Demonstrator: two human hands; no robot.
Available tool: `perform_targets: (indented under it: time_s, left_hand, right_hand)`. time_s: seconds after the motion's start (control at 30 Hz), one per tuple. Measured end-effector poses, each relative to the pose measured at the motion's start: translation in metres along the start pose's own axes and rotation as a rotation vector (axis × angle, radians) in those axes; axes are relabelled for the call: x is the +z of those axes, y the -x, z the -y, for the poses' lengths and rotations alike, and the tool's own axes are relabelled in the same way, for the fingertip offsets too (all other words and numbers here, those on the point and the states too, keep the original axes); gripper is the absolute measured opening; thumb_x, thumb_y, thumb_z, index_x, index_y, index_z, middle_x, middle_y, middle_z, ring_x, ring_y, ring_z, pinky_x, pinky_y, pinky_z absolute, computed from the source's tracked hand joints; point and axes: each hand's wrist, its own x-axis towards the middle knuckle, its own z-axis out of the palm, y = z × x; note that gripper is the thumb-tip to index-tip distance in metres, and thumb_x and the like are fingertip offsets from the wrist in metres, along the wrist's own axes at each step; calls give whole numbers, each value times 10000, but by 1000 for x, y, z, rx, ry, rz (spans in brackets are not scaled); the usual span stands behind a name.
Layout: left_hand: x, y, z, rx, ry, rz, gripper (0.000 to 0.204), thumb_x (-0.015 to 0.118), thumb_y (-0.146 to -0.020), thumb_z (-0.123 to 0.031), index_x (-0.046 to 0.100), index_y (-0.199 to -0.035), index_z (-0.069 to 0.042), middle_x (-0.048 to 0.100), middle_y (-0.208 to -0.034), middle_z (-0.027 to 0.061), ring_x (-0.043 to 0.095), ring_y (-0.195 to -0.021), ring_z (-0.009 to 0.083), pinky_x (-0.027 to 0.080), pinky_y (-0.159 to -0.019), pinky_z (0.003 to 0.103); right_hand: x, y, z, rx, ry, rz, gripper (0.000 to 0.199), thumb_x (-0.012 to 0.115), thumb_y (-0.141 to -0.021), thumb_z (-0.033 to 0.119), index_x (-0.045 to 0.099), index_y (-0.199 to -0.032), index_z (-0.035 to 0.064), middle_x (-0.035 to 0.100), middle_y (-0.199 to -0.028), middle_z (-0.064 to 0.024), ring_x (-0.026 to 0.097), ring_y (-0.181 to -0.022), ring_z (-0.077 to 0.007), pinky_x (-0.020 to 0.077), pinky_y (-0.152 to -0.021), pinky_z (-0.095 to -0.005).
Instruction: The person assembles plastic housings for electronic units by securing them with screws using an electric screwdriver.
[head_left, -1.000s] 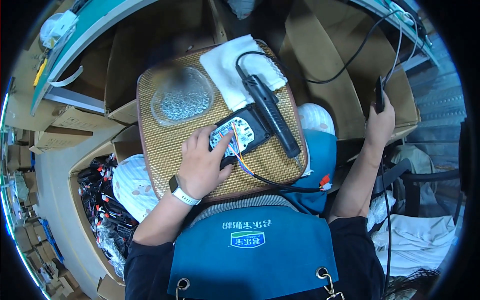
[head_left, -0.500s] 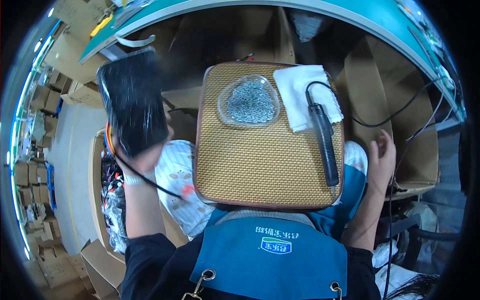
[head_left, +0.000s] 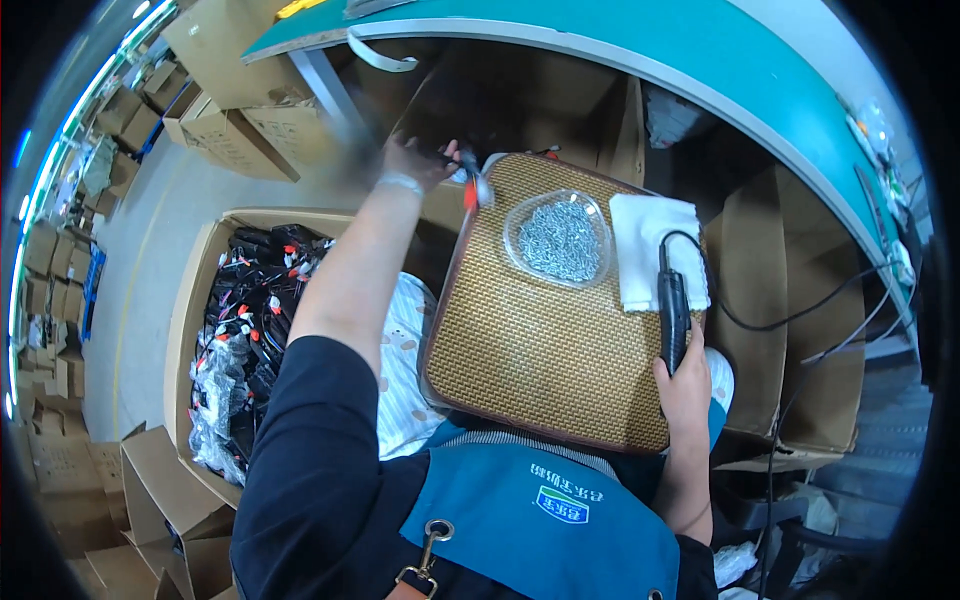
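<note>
Woven lap mat, one hand reaching off its far-left corner, the other on the tool

Cardboard box (head_left: 205, 300) of black cable bundles sits open at nine o'clock, within arm's reach. Left hand (head_left: 415, 160) stretches to eleven o'clock past the woven mat (head_left: 540, 350), fingers closed on a small blurred part with red wires (head_left: 468, 185) at the mat's corner. Mat lies flat across the lap as a work surface; clear dish of screws (head_left: 558, 238) and white cloth (head_left: 645, 250) sit near its far edge, leaving the near half bare. Right hand (head_left: 685, 390) at three o'clock wraps the black corded screwdriver (head_left: 673, 315), tip resting on the cloth. Teal counter (head_left: 640, 60) curves overhead; boxes crowd the right side.
</note>
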Motion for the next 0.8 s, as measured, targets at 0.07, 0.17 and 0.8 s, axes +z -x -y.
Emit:
perform_targets:
  time_s: [0.07, 0.17, 0.8]
  left_hand:
    - [-10, 9, -13, 58, -18, -37, 599, 346, -938, -504, 325, -1406, -131, 374, -1415, 153, 389, -1270, 343, 319, -1014, 546]
    - [-7, 38, -25, 42, -133, 141, 587, 372, -944, -483, 370, -1394, -105, 397, -1420, 142, 450, -1210, 311, 366, -968, 453]
    - [-288, 207, -77, 111, -2393, -1060, 611, 627, -784, -549, 616, -1115, -35, 621, -1180, 149, 447, -1243, 325, 231, -1060, 528]
  right_hand:
    - [2, -3, 8, -48, -25, 27, 722, 687, -747, 81, 331, -1366, -24, 541, -1193, -285, 539, -1090, -430, 430, -940, -449]
    - [5, -4, 8, -63, -64, 71, 730, 679, -742, 63, 331, -1377, -24, 540, -1202, -289, 541, -1100, -422, 418, -957, -438]
    - [29, -34, -33, 248, -1869, 707, 640, 611, -839, 254, 319, -1367, 39, 439, -738, -49, 471, -596, -128, 450, -562, -259]
